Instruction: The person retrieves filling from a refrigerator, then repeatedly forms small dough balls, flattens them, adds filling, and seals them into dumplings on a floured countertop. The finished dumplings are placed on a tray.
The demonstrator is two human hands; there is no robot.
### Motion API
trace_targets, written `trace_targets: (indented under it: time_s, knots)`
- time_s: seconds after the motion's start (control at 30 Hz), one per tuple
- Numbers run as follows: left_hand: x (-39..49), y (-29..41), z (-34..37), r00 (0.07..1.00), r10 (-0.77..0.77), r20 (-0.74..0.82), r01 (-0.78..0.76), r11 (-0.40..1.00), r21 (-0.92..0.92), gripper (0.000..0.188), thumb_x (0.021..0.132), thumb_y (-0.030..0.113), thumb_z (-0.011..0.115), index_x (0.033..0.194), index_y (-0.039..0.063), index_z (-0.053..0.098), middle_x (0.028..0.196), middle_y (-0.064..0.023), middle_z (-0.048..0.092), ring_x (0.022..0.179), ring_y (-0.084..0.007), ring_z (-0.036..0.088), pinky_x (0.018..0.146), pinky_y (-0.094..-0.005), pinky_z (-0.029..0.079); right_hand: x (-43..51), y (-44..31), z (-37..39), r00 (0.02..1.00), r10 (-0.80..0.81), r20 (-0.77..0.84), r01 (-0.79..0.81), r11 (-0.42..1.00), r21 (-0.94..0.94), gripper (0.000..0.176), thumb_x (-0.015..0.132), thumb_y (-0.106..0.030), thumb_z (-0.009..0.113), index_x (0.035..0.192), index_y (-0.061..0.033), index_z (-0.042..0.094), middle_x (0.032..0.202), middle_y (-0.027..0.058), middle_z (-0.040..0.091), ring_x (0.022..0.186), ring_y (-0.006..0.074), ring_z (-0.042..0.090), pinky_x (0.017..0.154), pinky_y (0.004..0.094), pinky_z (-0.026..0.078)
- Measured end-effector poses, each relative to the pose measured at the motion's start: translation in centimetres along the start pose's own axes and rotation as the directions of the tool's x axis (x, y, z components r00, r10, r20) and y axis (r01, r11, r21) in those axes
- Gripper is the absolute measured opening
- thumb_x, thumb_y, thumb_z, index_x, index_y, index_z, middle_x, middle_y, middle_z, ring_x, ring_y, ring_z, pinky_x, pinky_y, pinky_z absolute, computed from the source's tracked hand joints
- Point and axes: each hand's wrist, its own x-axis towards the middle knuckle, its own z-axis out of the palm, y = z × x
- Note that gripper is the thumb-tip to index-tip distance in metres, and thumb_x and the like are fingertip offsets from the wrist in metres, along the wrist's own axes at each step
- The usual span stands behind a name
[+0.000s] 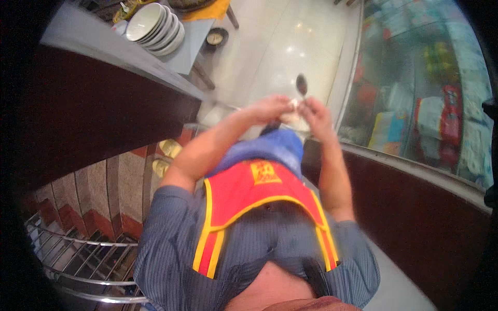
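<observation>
Both my hands are held out in front of my body, close together and blurred by motion. In my right hand (317,116) is a metal spoon (301,83), its dark bowl pointing away from me. My left hand (276,108) has its fingers on a pale, soft-looking white thing (294,104) between the two hands, close to the spoon's handle. Whether that is a tissue or a cloth is too blurred to tell. Below my hands is the red apron (241,190) with yellow trim that I wear.
A stack of white bowls (146,21) stands on a grey table (194,37) at upper left. Steps (132,186) and a metal railing (89,244) lie at lower left, with yellow slippers (170,148) nearby. On the right, a glass panel (408,77) shows packaged goods behind it.
</observation>
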Motion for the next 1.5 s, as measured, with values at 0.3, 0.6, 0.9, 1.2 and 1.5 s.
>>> trace_targets:
  time_s: [0.3,0.6,0.9,1.2,1.5]
  knots:
    - [20.5,21.0,-8.5,0.996,-0.053,-0.073,0.057,0.996,0.063,0.066,0.087,0.01,0.054,0.151,0.003,0.041,0.106,-0.0072,0.063,0.088,-0.0139,0.061,0.071,-0.0292,0.05,28.7,4.1,-13.2,0.972,-0.032,0.233,0.01,0.996,0.094,0.014,0.098,-0.015,0.066,0.106,-0.0035,0.068,0.082,-0.0059,0.059,0.072,0.0034,0.051,0.064,0.0209,0.041]
    - [34.9,32.9,-13.7,0.991,0.063,-0.119,-0.117,0.84,-0.529,0.031,0.099,0.024,0.062,0.124,0.005,0.061,0.12,-0.0105,0.066,0.109,-0.0242,0.066,0.092,-0.045,0.057,48.6,2.1,-25.3,0.957,0.025,0.288,-0.099,0.965,0.245,0.018,0.096,-0.019,0.072,0.099,-0.0023,0.066,0.074,-0.0072,0.054,0.065,0.0028,0.045,0.057,0.0218,0.037]
    - [55.6,45.6,-24.6,0.979,0.106,-0.172,-0.148,0.956,-0.253,0.044,0.091,0.014,0.058,0.133,0.001,0.054,0.116,-0.0095,0.062,0.101,-0.0193,0.064,0.083,-0.0359,0.055,72.4,6.8,-32.2,0.978,0.064,0.198,-0.075,0.996,0.048,0.016,0.097,-0.018,0.068,0.101,-0.0026,0.066,0.075,-0.0054,0.056,0.066,0.0035,0.048,0.058,0.0224,0.04]
    - [66.9,67.2,-36.7,0.98,-0.072,-0.185,0.043,0.987,-0.155,0.069,0.088,0.01,0.056,0.154,0.01,0.037,0.113,-0.0061,0.059,0.1,-0.019,0.063,0.081,-0.0371,0.056,97.8,1.9,-36.8,0.971,0.072,0.227,-0.077,0.997,0.011,0.014,0.096,-0.017,0.069,0.095,-0.0029,0.069,0.077,-0.0018,0.058,0.072,0.0062,0.052,0.064,0.0261,0.044]
    - [77.2,79.2,-50.3,0.917,0.173,-0.359,-0.336,0.819,-0.464,0.052,0.097,0.022,0.059,0.144,0.005,0.045,0.122,-0.0064,0.063,0.105,-0.0178,0.065,0.08,-0.0344,0.056,125.3,1.4,-39.1,0.909,0.007,0.416,-0.058,0.992,0.11,0.019,0.093,-0.018,0.074,0.1,-0.0021,0.068,0.088,-0.0004,0.065,0.079,0.0083,0.058,0.07,0.0267,0.049]
